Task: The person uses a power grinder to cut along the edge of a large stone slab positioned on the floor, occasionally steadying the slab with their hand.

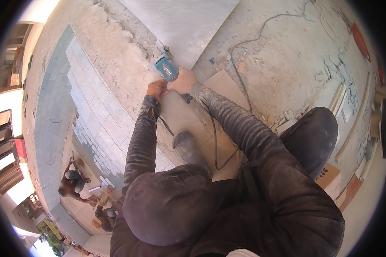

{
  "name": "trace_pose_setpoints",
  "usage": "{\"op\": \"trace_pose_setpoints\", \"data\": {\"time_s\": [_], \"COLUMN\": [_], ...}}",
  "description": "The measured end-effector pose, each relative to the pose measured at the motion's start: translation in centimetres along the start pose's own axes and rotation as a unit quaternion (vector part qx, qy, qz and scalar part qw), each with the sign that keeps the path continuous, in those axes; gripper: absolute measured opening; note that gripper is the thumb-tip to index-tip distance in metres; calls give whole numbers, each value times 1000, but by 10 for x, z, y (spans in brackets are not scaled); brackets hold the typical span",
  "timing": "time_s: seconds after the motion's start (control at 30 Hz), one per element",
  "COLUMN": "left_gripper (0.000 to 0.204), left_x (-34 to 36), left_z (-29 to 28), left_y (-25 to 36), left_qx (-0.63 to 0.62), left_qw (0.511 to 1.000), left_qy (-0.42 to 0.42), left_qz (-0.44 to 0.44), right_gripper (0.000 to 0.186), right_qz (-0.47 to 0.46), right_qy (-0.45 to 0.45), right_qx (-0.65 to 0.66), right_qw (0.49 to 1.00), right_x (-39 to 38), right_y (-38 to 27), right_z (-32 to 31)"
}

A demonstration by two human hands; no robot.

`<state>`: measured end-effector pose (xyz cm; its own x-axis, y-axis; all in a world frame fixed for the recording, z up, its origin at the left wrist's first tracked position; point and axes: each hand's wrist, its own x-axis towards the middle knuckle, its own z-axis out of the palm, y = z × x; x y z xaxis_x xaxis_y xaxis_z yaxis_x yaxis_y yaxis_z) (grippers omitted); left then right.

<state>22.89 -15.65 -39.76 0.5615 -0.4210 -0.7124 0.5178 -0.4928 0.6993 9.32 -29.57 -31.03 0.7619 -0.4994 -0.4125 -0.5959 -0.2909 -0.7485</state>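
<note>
A teal handheld power cutter (165, 68) with a grey metal front lies by the left edge of a large pale slab (188, 25). Its blade is too small to make out. My right hand (183, 80) is closed around the rear of the cutter's body. Just to the left and nearer to me, my left hand (158, 89) is closed, its fingers touching or very near the right hand's fingers. What it grips, if anything, is hidden. A dark cord (166, 126) runs below my hands, past my boot (185, 145).
Pale paving tiles (96, 98) cover the ground at left. A loose square tile (227, 85) lies right of my hands, near a long cable (240, 81) and rubble (330, 73). A cardboard box (329, 177) stands by my knee. Two other people (75, 182) crouch at lower left.
</note>
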Motion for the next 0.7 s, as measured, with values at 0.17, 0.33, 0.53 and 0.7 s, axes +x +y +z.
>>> {"op": "trace_pose_setpoints", "data": {"time_s": [0.17, 0.33, 0.53, 0.7], "left_gripper": [23, 22, 11, 12], "left_x": [-10, -13, -21, -25], "left_z": [4, 7, 11, 12], "left_y": [8, 11, 15, 16], "left_qx": [-22, -26, -48, -58], "left_qw": [1000, 1000, 999, 998], "left_qy": [-8, -2, 5, -2], "left_qz": [-16, -15, -24, -19], "right_gripper": [81, 80, 78, 78], "right_qz": [17, 5, 9, 8], "right_qy": [-26, -7, -24, -6], "right_qx": [-4, 15, 13, -3], "right_qw": [1000, 1000, 1000, 1000], "right_x": [9, 16, 30, 41], "right_y": [-8, -13, -18, -25], "right_z": [-3, -4, -5, -4]}}
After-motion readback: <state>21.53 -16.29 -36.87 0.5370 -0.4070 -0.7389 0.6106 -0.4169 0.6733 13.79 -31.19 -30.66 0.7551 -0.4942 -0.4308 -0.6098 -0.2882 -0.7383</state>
